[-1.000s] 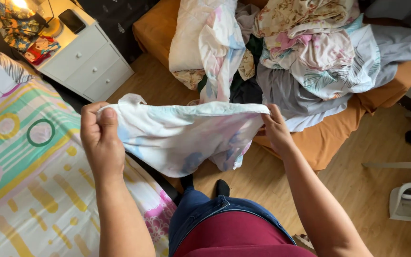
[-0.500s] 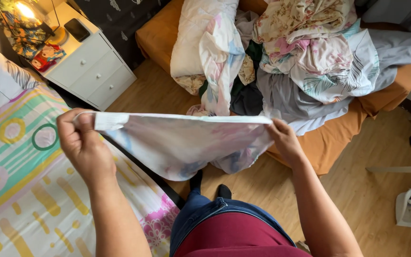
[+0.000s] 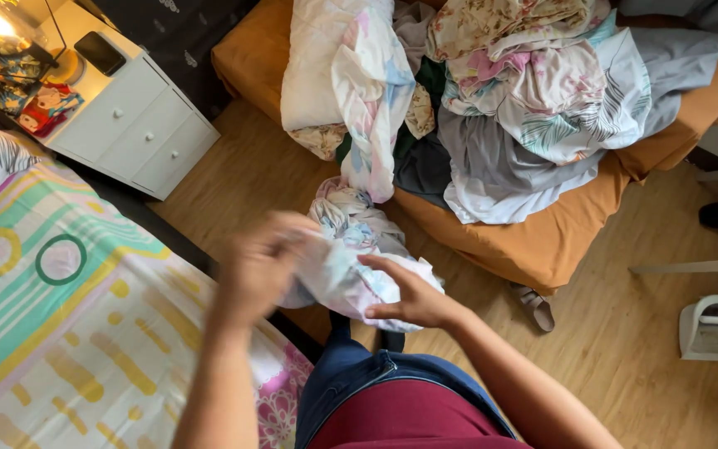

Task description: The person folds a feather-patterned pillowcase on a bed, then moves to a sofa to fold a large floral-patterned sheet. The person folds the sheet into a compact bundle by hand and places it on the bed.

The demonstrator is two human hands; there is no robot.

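- Your left hand is blurred, fingers curled around one end of the pale printed cloth — it looks like a grip, though the blur hides the fingertips.
- Your right hand lies against the other side of that cloth, thumb and fingers closed on its bunched fabric.
- The cloth hangs gathered between your two hands, in front of your waist, above the wooden floor and just beside the edge of the bed with the patterned cover.
- Beyond it stands an orange mattress piled with crumpled laundry — one long white piece droops toward the cloth you hold.
- A white drawer unit stands at upper left.
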